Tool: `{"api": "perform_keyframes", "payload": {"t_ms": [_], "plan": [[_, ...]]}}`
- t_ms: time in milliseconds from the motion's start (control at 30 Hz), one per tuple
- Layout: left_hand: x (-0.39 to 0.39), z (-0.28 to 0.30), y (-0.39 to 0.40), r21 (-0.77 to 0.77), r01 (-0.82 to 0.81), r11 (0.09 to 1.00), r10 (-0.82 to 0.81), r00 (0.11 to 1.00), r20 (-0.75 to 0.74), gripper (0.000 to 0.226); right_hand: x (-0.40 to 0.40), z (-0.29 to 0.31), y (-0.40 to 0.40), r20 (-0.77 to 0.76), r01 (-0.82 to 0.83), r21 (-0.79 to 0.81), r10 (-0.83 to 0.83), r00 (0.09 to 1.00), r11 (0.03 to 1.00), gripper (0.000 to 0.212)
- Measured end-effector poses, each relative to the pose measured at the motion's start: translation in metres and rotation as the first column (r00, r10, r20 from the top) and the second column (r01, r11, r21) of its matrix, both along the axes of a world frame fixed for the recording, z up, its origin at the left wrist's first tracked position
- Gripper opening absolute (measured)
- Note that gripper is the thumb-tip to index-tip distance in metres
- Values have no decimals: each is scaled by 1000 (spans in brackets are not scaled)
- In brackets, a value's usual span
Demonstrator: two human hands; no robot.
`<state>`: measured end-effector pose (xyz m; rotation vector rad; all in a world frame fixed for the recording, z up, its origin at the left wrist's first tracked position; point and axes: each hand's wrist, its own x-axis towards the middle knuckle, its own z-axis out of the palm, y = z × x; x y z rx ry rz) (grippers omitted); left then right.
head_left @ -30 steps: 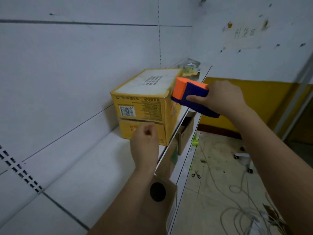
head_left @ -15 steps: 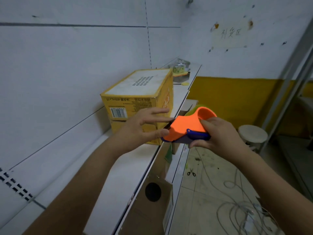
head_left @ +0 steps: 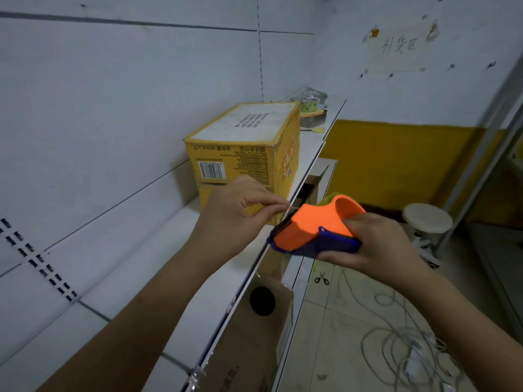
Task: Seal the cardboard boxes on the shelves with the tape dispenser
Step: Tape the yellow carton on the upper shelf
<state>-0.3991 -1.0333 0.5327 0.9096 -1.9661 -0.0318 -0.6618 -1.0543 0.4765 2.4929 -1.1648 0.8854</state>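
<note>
A white wall (head_left: 113, 94) backs a white shelf (head_left: 147, 278), and a paper sign (head_left: 397, 48) on the far wall bears handwritten characters, blurred. On the shelf sits a yellow cardboard box (head_left: 243, 154) with a barcode and upside-down print reading "468mL×15" (the rest too small to read). Just in front of it, past the shelf edge, the right hand (head_left: 376, 247) grips the orange-and-blue tape dispenser (head_left: 314, 230). The left hand (head_left: 237, 213) pinches the tape end (head_left: 293, 208) at the dispenser's front.

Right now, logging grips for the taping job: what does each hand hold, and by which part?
Right hand grips the tape dispenser by its blue handle; left hand pinches the tape end at its front.
</note>
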Motion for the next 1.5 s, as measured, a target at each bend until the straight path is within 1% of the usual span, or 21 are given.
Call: {"api": "perform_keyframes", "payload": {"t_ms": [100,200,300,400,467,533,633,700,767,833,900,967,1033,1100,1167,1200,1233,1300,1367,1433,1500], "plan": [[11,-5,3,74,-80,994,86,993,-77,21,-7,-8,12,-24,67,182,-64,998,981,63],[29,-4,6,163,-134,978,168,961,-220,16,-24,-18,22,-19,221,385,-231,973,896,63],[20,-6,11,134,-177,975,193,974,-121,13,-26,-25,29,-33,327,475,-355,934,817,50],[-4,-15,17,-13,-223,975,223,974,-31,10,-9,-33,29,-15,385,535,-447,894,752,44],[-18,-25,21,-145,-262,954,270,962,40,19,1,-37,26,28,404,563,-505,863,721,47],[-33,-36,29,-200,-271,942,301,943,139,31,8,-40,26,77,411,586,-553,830,699,48],[-58,-55,45,-107,-302,947,320,898,301,50,20,-47,27,237,346,657,-619,748,670,44],[-73,-75,49,-15,-337,941,314,859,405,62,26,-52,24,346,222,740,-642,684,635,43],[-87,-96,52,103,-386,917,291,823,489,89,32,-54,21,451,37,815,-673,587,578,50],[-99,-113,55,169,-414,894,284,817,501,110,38,-53,20,486,-120,857,-708,513,502,64],[-108,-123,60,218,-432,875,286,826,486,115,44,-51,18,456,-175,885,-721,522,432,76],[-113,-128,64,231,-462,856,307,815,492,117,50,-50,18,438,-204,897,-726,529,393,83],[-116,-133,65,234,-491,839,328,800,502,117,53,-52,19,469,-287,883,-718,515,371,83],[-117,-138,65,250,-506,825,326,789,522,116,55,-53,21,516,-366,853,-701,492,370,68],[-118,-146,66,286,-525,801,297,765,571,114,55,-56,21,535,-380,840,-710,458,388,47],[-119,-148,66,308,-515,800,271,768,581,114,53,-57,20,527,-370,844,-729,437,389,42],[-119,-148,66,346,-484,804,225,786,576,115,52,-60,19,514,-355,852,-747,422,385,40],[-119,-154,64,421,-379,824,121,844,523,107,48,-67,18,475,-297,878,-758,446,376,40],[-113,-157,63,560,-245,792,18,925,380,92,46,-74,19,437,-235,899,-757,486,369,45],[-109,-154,66,551,-174,816,3,955,297,83,45,-81,17,429,-216,903,-755,496,371,49],[-103,-148,65,538,-180,823,37,963,265,75,42,-83,14,450,-249,893,-768,455,375,46]]}}
